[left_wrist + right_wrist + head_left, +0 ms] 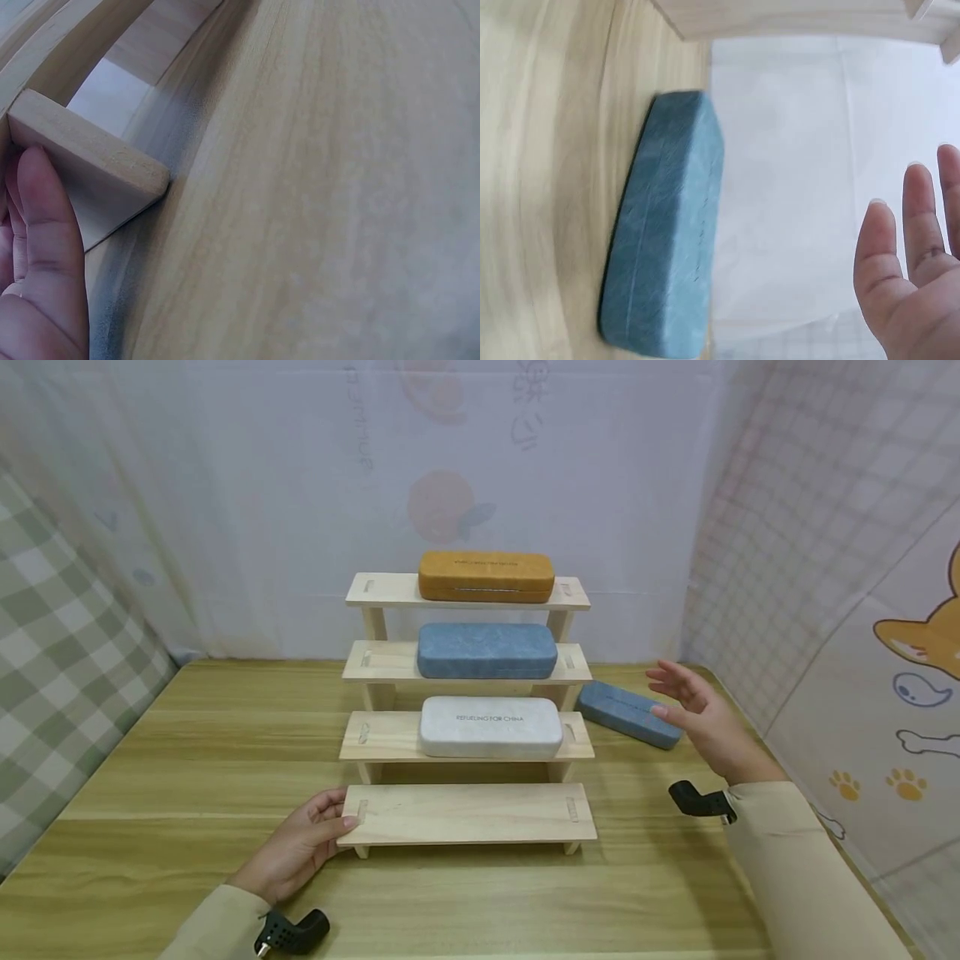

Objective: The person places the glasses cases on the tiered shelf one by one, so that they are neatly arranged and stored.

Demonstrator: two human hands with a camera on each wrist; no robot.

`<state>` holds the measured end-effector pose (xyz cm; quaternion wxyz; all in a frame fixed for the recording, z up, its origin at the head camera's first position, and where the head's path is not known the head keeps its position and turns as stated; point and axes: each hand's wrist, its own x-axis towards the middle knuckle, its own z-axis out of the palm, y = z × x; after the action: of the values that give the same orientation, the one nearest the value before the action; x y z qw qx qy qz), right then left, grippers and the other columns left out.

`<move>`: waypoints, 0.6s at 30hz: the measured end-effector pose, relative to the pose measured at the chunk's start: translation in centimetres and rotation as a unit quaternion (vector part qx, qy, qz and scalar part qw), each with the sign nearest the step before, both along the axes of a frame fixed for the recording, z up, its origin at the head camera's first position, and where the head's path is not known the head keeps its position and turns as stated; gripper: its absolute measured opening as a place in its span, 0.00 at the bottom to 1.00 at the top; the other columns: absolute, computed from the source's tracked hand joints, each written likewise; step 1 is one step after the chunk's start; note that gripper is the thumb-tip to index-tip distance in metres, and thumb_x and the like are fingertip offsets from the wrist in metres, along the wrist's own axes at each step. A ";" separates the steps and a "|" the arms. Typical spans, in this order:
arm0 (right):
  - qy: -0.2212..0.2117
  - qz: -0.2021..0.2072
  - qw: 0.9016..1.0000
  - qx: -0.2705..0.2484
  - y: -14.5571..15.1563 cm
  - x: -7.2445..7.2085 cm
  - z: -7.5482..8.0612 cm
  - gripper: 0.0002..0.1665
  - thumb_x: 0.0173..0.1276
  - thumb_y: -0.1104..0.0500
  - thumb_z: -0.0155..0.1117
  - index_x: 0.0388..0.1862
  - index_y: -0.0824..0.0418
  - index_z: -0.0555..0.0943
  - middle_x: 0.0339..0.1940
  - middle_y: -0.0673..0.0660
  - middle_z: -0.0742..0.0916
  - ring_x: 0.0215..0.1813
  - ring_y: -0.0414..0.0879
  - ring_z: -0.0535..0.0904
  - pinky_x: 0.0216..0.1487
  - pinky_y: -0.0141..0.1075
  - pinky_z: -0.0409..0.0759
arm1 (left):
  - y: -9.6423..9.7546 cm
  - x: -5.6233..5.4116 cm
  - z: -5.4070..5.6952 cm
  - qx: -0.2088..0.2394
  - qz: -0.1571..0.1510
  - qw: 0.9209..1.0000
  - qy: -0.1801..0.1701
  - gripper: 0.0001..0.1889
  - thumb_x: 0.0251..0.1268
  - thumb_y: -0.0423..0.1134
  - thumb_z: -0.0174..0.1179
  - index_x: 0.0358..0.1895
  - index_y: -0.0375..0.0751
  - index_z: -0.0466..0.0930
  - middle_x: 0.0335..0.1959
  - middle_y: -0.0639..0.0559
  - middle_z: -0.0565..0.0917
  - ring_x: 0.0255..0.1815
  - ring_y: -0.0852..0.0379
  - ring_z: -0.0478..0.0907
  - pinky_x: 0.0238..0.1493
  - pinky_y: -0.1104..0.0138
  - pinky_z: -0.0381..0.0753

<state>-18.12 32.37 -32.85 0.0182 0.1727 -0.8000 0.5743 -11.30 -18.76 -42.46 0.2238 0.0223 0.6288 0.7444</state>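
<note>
My left hand (303, 843) grips the left end of the lowest step of a tiered wooden display stand (465, 814), thumb on top. In the left wrist view the thumb (49, 240) lies against a leg of the stand (97, 150). My right hand (705, 722), fingers spread and holding nothing, hovers beside a blue glasses case (626, 714) lying at an angle on the table right of the stand. The right wrist view shows that case (664, 232) closed, apart from the fingers (922, 217).
On the stand's upper steps lie an orange-brown glasses case (486, 578), another blue case (487, 652) and a white case (491, 727). A pale curtain (262, 510) hangs behind the wooden table (187, 777); patterned cloths (60, 652) border the sides.
</note>
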 end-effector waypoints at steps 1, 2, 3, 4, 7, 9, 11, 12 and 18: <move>-0.006 -0.012 1.000 0.012 0.2 -0.2 -0.1 0.39 0.73 0.66 0.53 0.78 0.57 0.51 0.65 0.45 0.69 0.64 0.35 0.63 0.53 0.20 0.66 | 0.0 0.0 -0.1 0.000 0.000 1.000 -0.001 0.37 0.69 0.30 0.53 0.71 0.22 0.40 0.53 0.47 0.73 0.50 0.61 0.76 0.51 0.68 0.79; -0.012 -0.025 0.999 0.024 0.5 -0.4 -0.2 0.39 0.74 0.64 0.54 0.78 0.57 0.50 0.65 0.46 0.68 0.64 0.36 0.62 0.53 0.21 0.66 | 0.0 0.0 -0.1 0.001 0.000 1.000 0.000 0.37 0.69 0.30 0.53 0.71 0.22 0.39 0.53 0.48 0.73 0.50 0.61 0.76 0.51 0.68 0.79; -0.019 -0.037 0.999 0.034 0.8 -0.6 -0.3 0.40 0.74 0.63 0.54 0.78 0.57 0.49 0.66 0.48 0.68 0.65 0.38 0.62 0.54 0.23 0.65 | 0.0 0.0 -0.1 0.001 0.000 1.000 -0.001 0.37 0.70 0.30 0.53 0.71 0.22 0.39 0.53 0.48 0.73 0.49 0.61 0.76 0.51 0.68 0.79; -0.029 -0.048 0.997 0.044 1.0 -0.7 -0.4 0.40 0.74 0.61 0.55 0.79 0.56 0.49 0.67 0.50 0.67 0.67 0.41 0.61 0.58 0.27 0.64 | -0.1 0.0 -0.2 0.001 0.000 1.000 -0.002 0.37 0.70 0.30 0.52 0.71 0.22 0.39 0.53 0.48 0.73 0.49 0.61 0.76 0.51 0.69 0.79; -0.056 -0.076 0.993 0.071 1.8 -1.1 -0.7 0.43 0.74 0.56 0.56 0.79 0.55 0.46 0.71 0.56 0.63 0.71 0.52 0.55 0.68 0.45 0.59 | -0.1 -0.1 -0.2 0.002 0.002 1.000 -0.003 0.37 0.69 0.30 0.52 0.71 0.22 0.39 0.53 0.49 0.73 0.49 0.61 0.76 0.51 0.69 0.79; -0.071 -0.087 0.991 0.077 2.3 -1.4 -1.0 0.44 0.73 0.54 0.57 0.79 0.55 0.45 0.74 0.60 0.59 0.73 0.59 0.51 0.68 0.59 0.55 | -0.1 -0.1 -0.2 0.003 0.001 1.000 -0.003 0.37 0.70 0.29 0.52 0.71 0.22 0.39 0.52 0.49 0.73 0.49 0.61 0.76 0.51 0.68 0.78; -0.082 -0.097 0.989 0.082 2.7 -1.7 -1.3 0.46 0.73 0.53 0.58 0.80 0.56 0.44 0.76 0.64 0.56 0.74 0.63 0.48 0.66 0.66 0.52 | -0.1 -0.1 -0.2 0.005 0.002 1.000 -0.004 0.37 0.69 0.29 0.53 0.72 0.22 0.39 0.52 0.49 0.73 0.49 0.61 0.77 0.51 0.68 0.78; -0.087 -0.100 0.987 0.086 2.9 -1.8 -1.5 0.47 0.72 0.52 0.58 0.80 0.57 0.43 0.76 0.65 0.55 0.74 0.64 0.47 0.66 0.67 0.52 | -0.1 -0.1 -0.2 0.005 0.001 1.000 -0.004 0.37 0.69 0.29 0.53 0.72 0.22 0.39 0.52 0.49 0.73 0.49 0.61 0.77 0.51 0.68 0.78; -0.111 -0.114 0.981 0.113 3.7 -2.2 -2.6 0.53 0.70 0.49 0.60 0.79 0.59 0.38 0.77 0.69 0.49 0.75 0.68 0.42 0.65 0.69 0.53 | -0.1 -0.1 -0.1 0.008 -0.001 1.000 -0.002 0.37 0.69 0.30 0.53 0.71 0.22 0.39 0.52 0.50 0.74 0.50 0.61 0.76 0.51 0.68 0.78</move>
<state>-20.28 36.11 -35.45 -0.0251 0.0161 -0.8710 0.4904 -11.37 -18.86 -42.56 0.2257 0.0232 0.6225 0.7490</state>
